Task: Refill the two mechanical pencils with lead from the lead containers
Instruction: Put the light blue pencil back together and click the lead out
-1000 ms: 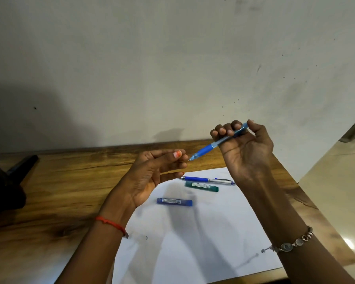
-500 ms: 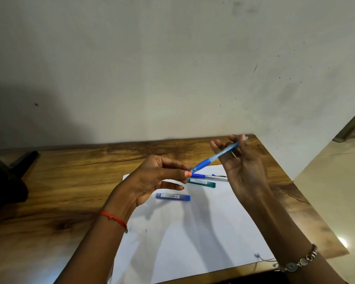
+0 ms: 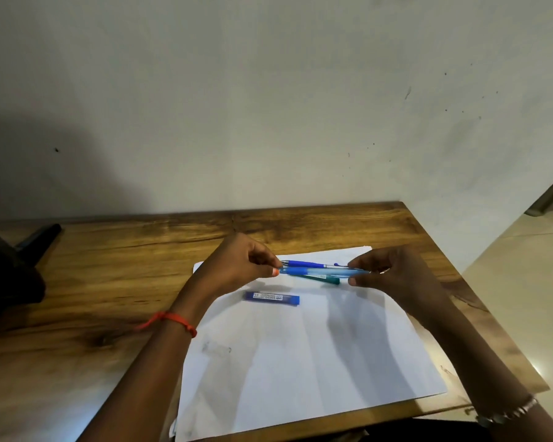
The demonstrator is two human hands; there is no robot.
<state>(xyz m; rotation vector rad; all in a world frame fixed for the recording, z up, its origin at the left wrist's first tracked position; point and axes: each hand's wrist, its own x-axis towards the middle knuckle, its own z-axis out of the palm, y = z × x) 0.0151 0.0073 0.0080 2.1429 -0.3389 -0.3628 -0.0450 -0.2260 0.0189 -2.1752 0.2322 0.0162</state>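
Wooden tabletop, white paper sheet under both hands.

Left hand pinches the tip end of the light blue pencil. Right hand pinches its cap end. The barrel is level, spanning the gap between the hands, just above the sheet.

Second pencil, dark blue, lies on the paper just beyond the held one. Green lead container sits partly under the barrel, and blue lead container is nearer the person, below the left hand.

Step, as judged: opening the cap end.
- Left hand should only steady.
- Right should pull straight along the barrel, no twist or bend.
- Work low over the paper, so a dropped cap or lead shows up.

Versus a second ago:
- The pencil was raised and tilted in the right hand alone.
- The left hand was hovering at the tip.
- Now both hands are lower and both grip.
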